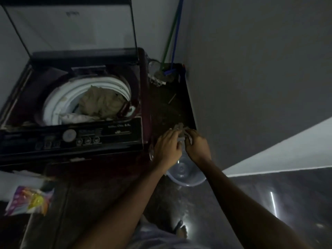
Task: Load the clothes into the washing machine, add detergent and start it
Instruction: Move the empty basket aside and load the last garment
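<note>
A dark maroon top-loading washing machine [111, 135] stands at the left with its lid [71, 24] raised. Beige and white clothes [100, 105] lie in its white drum. Both my hands are out to the right of the machine, close together. My left hand [167, 148] and my right hand [196, 146] pinch a small greyish item [181, 131] between them; the dim light hides what it is. A colourful detergent pouch [30, 200] lies at the lower left.
A pale plastic basin [185, 174] sits on the floor under my wrists. A green and a blue broom handle [173, 33] lean in the corner behind a dark floor strip [167, 108]. A grey wall [251, 69] closes the right side.
</note>
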Demonstrator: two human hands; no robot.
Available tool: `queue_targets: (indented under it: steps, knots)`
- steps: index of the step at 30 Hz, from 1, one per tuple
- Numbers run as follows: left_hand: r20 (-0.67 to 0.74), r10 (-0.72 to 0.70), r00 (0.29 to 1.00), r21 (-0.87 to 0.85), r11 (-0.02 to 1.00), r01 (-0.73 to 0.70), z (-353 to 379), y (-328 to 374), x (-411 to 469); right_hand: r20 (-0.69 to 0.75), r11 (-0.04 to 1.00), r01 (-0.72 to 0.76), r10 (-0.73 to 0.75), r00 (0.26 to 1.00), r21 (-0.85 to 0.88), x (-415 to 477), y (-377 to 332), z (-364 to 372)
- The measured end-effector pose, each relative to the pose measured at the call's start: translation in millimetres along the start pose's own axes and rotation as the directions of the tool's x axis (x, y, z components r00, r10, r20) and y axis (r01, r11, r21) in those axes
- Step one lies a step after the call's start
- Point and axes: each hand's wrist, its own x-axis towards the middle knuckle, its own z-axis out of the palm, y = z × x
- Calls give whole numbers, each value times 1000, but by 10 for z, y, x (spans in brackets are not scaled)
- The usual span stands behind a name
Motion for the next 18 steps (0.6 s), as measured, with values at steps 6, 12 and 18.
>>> queue_targets:
  steps: [6, 12, 18]
  knots:
    - [184, -100, 978, -9, 995, 103, 766, -251, -147, 34, 989, -148, 148, 988, -25, -356, 713, 316]
    - [284, -172, 943, 53, 985, 163, 1829, -1078, 140, 81, 942, -331, 335, 939, -55, -439, 1755, 1172]
    - [288, -226, 931, 113, 973, 201, 3229, -1945, 348, 29, 798, -593, 599, 801, -107, -516, 2852, 2129]
